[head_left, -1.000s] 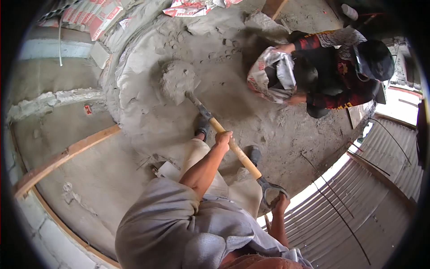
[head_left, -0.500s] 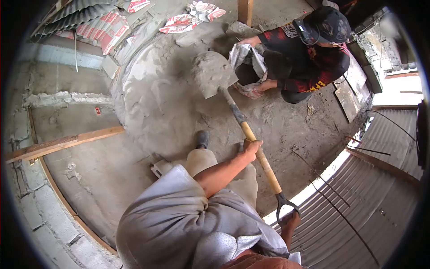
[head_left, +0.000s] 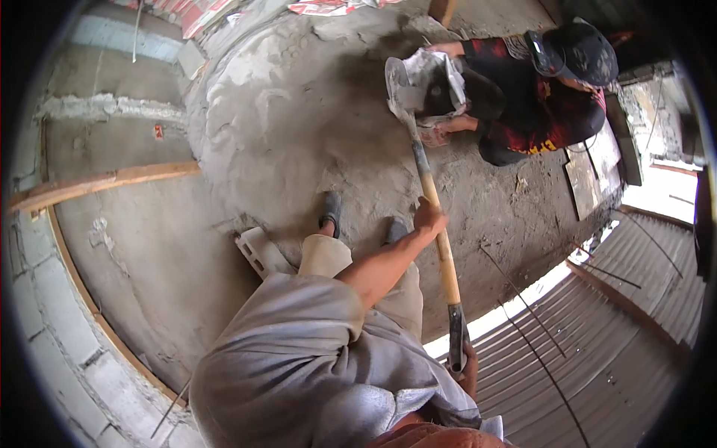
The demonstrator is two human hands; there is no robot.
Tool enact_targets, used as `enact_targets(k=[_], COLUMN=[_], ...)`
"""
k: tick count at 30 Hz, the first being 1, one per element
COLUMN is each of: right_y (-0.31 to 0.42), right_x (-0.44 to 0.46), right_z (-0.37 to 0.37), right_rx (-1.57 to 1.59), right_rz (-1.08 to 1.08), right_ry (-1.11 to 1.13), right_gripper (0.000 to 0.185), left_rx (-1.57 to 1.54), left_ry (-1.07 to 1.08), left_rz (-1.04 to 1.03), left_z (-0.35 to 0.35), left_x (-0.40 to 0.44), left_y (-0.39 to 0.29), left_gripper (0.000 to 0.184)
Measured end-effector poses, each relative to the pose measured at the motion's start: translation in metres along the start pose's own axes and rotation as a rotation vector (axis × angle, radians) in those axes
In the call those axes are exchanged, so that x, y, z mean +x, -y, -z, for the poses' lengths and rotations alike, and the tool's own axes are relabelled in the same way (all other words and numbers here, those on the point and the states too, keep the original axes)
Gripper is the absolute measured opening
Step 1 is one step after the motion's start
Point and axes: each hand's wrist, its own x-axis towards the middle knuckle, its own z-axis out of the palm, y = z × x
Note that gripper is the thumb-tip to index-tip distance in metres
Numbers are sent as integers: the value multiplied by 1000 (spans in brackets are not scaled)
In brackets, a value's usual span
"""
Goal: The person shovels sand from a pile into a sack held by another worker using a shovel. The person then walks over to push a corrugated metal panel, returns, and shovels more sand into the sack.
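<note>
My left hand (head_left: 431, 218) is wrapped around the wooden shaft of a shovel (head_left: 446, 265). Lower down, my right hand (head_left: 469, 367) grips the handle at the shovel's end, partly hidden behind it. The blade, turned on its side, is at the mouth of a white sack (head_left: 447, 71). A co-worker (head_left: 549, 97) in a dark cap and black-and-red top holds that sack with both hands, one at its upper rim and one at its lower side. Dark space shows inside the sack; how full it is I cannot tell.
Grey powdery mix (head_left: 254, 112) is heaped left of the sack. A hollow block (head_left: 263, 252) lies by my feet. A wooden beam (head_left: 112, 183) juts in at left, beside a block wall (head_left: 71, 340). Thin rods (head_left: 549, 366) stick out over corrugated sheets (head_left: 515, 373) at right.
The shovel blade has moved right to the sack's mouth and tipped sideways; the grey load heaped on it no longer shows. Both hands have kept their hold. The view has shifted slightly.
</note>
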Motion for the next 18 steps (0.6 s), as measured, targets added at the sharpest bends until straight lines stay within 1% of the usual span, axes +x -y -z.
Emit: enact_targets(k=[1, 2, 4, 5, 6, 8, 9, 10, 11, 12, 13, 14, 15, 16, 17, 18], right_y=[6, 12, 28, 41, 55, 84, 89, 93, 89, 80, 78, 58, 38, 17, -3, -28], right_x=[0, -3, -12, -1, 2, 2, 9, 15, 11, -1, -21, -19, 0, 17, 0, -16], right_z=[10, 12, 9, 13, 4, -46, -74, -105, -151, -205, -255, -302, -334, -359, -384, -405], right_rx=[-44, -68, -272, -329, -351, -780, -808, -838, -750, -659, -819, -627, -400, -170, -306, -441], right_rz=[-56, -53, 23, -20, -20, 125, 214, 299, 287, 277, 150, -24, -212, -398, -364, -335], right_ry=[31, 45, -56, 20, 33, 254, 299, 341, 285, 228, 518, 559, 627, 683, 711, 732], right_gripper=[28, 28, 28, 31, 31, 34, 35, 36, 37, 39, 41, 36, 33, 30, 28, 26], left_rx=[-56, -76, -303, -358, -374, -627, -729, -904, -997, -955, -794, -723, -652, -656, -659, -697], left_ry=[6, -14, -47, -89, -109, -120, -109, -99, 16, 55, 98, 137, 175, 176, 174, 161], left_rz=[-27, -26, -35, 10, 13, -121, -110, -187, -148, -93, -118, -123, -135, -102, -70, -113], left_z=[6, 14, 38, 51, 59, 78, 118, 128, 172, 202, 227, 253, 284, 309, 333, 354], left_x=[-8, -17, -30, -26, -10, 35, 25, 55, 40, 35, 39, 23, 1, -22, -46, -70], left_y=[6, 11, 17, 20, 31, 56, 37, 47, 33, 31, 42, 51, 53, 62, 73, 90], left_gripper=[53, 53, 55, 56, 56, 56, 54, 47, 27, 27, 34, 39, 45, 51, 56, 60])
